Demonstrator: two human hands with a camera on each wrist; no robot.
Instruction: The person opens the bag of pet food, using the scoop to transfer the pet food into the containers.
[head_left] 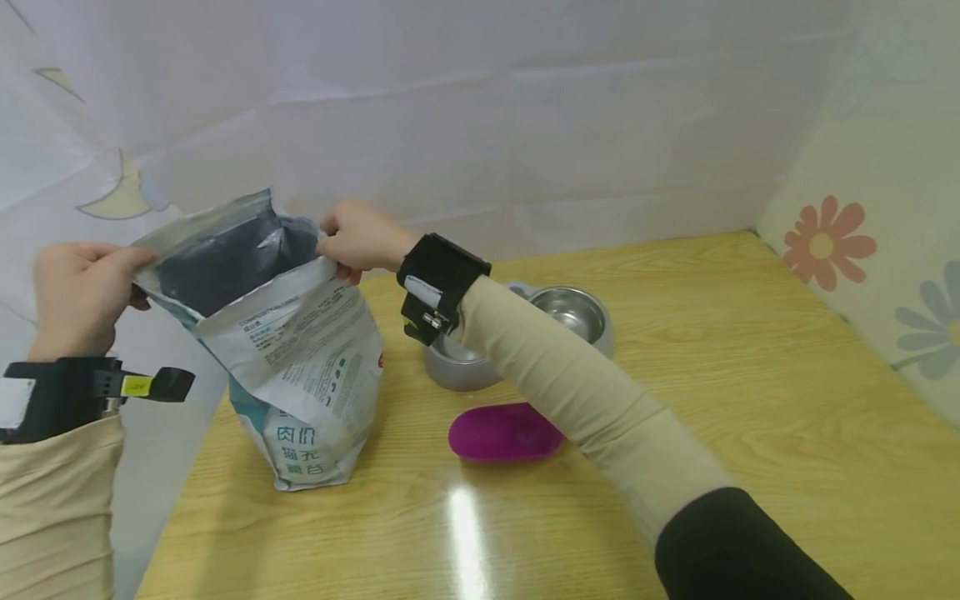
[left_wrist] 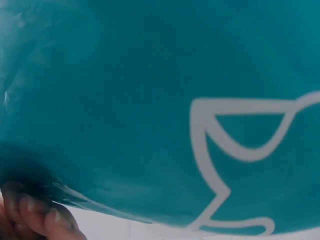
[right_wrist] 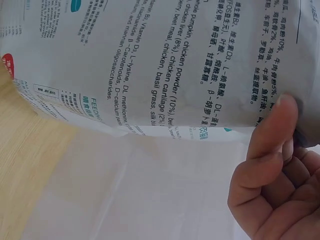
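Our left hand (head_left: 78, 287) and right hand (head_left: 360, 242) pinched the cat-food bag (head_left: 292, 367) open; uneven pulling could probably topple it toward the steel bowl (head_left: 573, 321).

I counted one pet food bag (head_left: 300, 367) at the left of the frame, one steel bowl (head_left: 573, 317) at centre, one magenta scoop (head_left: 504, 432) below it, and two hands, left hand (head_left: 78, 296) and right hand (head_left: 360, 240).
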